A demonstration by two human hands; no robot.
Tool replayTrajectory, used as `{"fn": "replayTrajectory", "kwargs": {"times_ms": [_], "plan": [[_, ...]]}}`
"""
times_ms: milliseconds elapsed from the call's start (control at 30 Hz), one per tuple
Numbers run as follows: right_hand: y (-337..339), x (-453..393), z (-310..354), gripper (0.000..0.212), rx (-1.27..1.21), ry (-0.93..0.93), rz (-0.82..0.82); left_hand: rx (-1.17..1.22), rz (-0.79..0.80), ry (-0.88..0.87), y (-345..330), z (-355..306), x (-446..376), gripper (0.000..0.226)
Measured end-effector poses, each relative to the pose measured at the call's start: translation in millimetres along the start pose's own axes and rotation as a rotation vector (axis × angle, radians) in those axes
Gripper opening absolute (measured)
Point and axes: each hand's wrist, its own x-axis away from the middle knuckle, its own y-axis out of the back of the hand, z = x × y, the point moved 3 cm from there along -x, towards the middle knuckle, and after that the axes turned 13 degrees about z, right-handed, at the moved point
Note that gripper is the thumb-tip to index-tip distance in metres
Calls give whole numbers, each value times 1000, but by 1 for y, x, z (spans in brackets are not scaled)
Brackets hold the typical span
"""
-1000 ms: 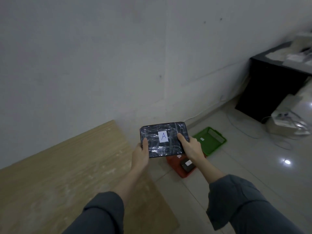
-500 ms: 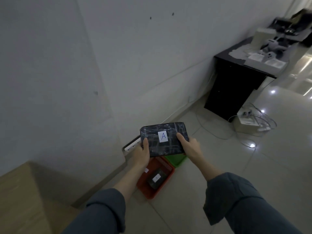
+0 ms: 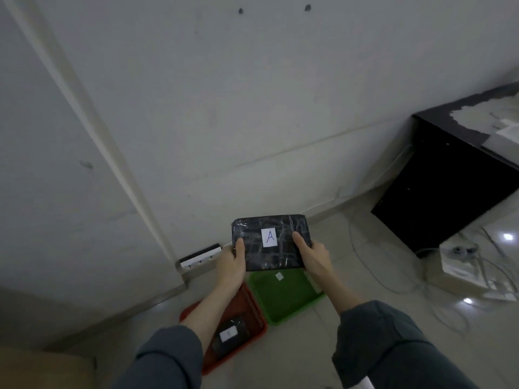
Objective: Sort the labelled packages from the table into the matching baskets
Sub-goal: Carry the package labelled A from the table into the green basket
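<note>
A flat black package wrapped in glossy tape (image 3: 271, 242), bearing a white paper label with a handwritten "A" (image 3: 269, 237), is held up in mid-air at about the centre of view, its labelled face turned toward the camera, probably so the letter can be read before choosing a basket. The left hand (image 3: 231, 262) grasps its left edge, thumb on the front and fingers behind; the right hand (image 3: 313, 258) clasps the right edge the same way, which keeps the package level and the label uncovered. Below, on the pale tiled floor (image 3: 365, 276), two baskets sit touching side by side near the wall: a green plastic basket (image 3: 283, 294) at about 6 o'clock of the package, holding only a small white tag too small to read, and a red plastic basket (image 3: 250, 313) at roughly 7 o'clock, partly hidden by the left forearm, already holding a dark labelled package (image 3: 230, 334). Which basket matches "A" cannot be told from here. A black cabinet (image 3: 438, 192) stands at 3 o'clock, well apart.
</note>
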Motion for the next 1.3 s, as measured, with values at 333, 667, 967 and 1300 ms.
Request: {"fn": "replayTrajectory", "kwargs": {"times_ms": [333,667,967,1300], "plan": [[67,-133,-88,48,109,-51,195,111,-98,202,-119,57,-99,51],[46,-268,-296,68,140,-154,270,53,-97,303,-228,238,-221,59],[23,-372,-498,61,429,-187,224,12,49,347,-345,430,-305,51],[14,-417,-577,52,833,-269,441,-233,227,566,-386,512,-339,44]]}}
